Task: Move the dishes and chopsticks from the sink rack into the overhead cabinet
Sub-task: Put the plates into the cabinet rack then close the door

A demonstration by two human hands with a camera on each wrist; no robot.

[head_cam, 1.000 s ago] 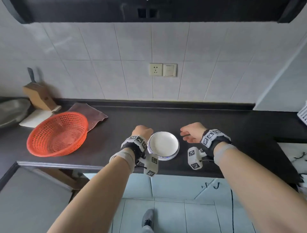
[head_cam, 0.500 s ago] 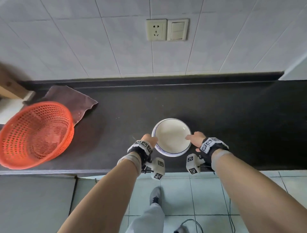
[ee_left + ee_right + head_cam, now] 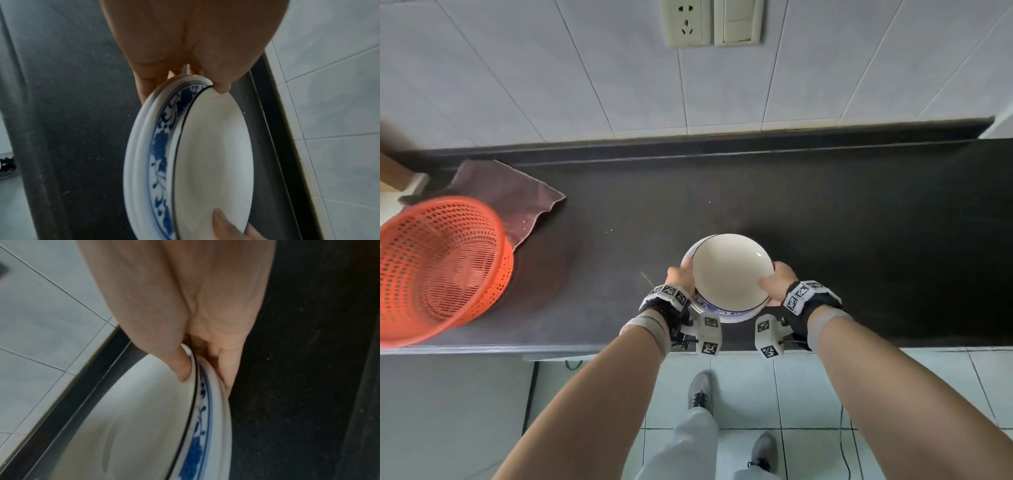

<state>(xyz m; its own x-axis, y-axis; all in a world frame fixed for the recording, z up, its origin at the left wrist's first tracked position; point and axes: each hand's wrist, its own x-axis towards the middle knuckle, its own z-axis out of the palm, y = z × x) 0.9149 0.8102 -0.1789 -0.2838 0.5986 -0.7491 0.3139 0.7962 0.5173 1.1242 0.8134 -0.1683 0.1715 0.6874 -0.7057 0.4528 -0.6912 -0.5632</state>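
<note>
A stack of white plates [image 3: 729, 270], one with a blue floral rim, is held above the black counter [image 3: 859, 222] near its front edge. My left hand [image 3: 681, 277] grips the stack's left rim, thumb on top and fingers beneath. My right hand [image 3: 774, 284] grips the right rim the same way. In the left wrist view the plates [image 3: 205, 154] show a plain top dish inside the blue-patterned one, with my left hand [image 3: 185, 73] at the edge. The right wrist view shows my right hand [image 3: 205, 366] pinching the plates [image 3: 144, 426]. The overhead cabinet is out of view.
An orange plastic basket [image 3: 438, 267] sits on the counter at the left, partly over a brown cloth [image 3: 510, 195]. A wall socket [image 3: 686, 22] and switch are on the tiled wall behind. Floor tiles and my feet show below the counter edge.
Both hands closed onto the plate stack's rims and the stack has come up off the counter toward me. My head has tilted down, so the cabinet's underside left the view.
</note>
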